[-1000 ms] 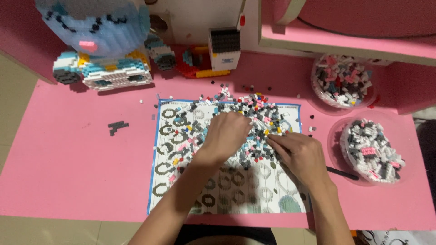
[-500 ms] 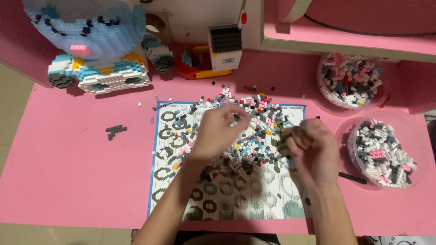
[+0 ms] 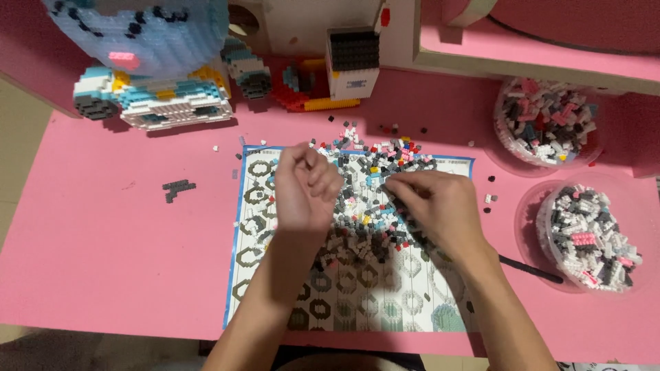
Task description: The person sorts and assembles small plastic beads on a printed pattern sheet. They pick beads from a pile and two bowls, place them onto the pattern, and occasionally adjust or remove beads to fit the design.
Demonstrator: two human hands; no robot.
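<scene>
Where the forearms enter at the bottom edge, elbows and body are cut off, and both arms cover much of the printed sheet [image 3: 275,275] lying on the pink desk [image 3: 103,261]. The left hand [image 3: 302,189] is raised above the sheet with fingers curled loosely inward; whether they pinch a piece cannot be told, since the fingertips fold out of sight. The right hand [image 3: 436,209] lies palm down on the pile of small bricks [image 3: 371,178], fingers bent and pressed among the pieces, their tips half buried. Right of it, two clear tubs [image 3: 584,233] hold more bricks. Beyond, at the back, a blue brick figure [image 3: 148,62] stands partly cropped.
</scene>
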